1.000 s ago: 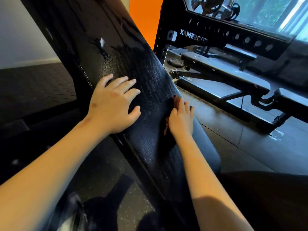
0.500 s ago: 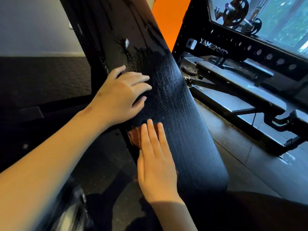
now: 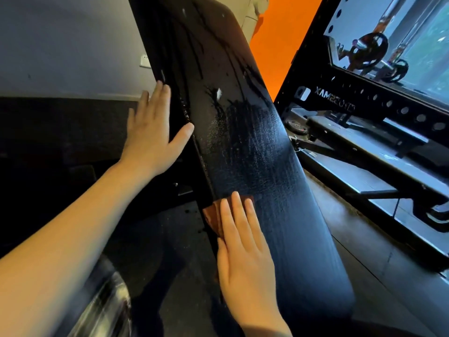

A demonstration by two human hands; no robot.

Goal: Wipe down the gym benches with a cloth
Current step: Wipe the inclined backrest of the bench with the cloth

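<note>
Orange wall [image 3: 279, 32] and a black rack [image 3: 364, 105] stand behind the tilted bench pad [image 3: 255, 154]. The right hand [image 3: 243, 259], grip apart, presses the brown cloth [image 3: 213, 217] flat at the pad's lower left edge. The left hand [image 3: 150, 137], grip apart too, steadies its side. Wet streaks [image 3: 218, 110] above may run down onto the wiped part. The pad looks black, textured and glossy.

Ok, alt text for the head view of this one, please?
A right hand presses a brown cloth flat against a tilted black bench pad, near its left edge. The left hand rests open against the pad's left side; wet streaks glisten higher up.
</note>
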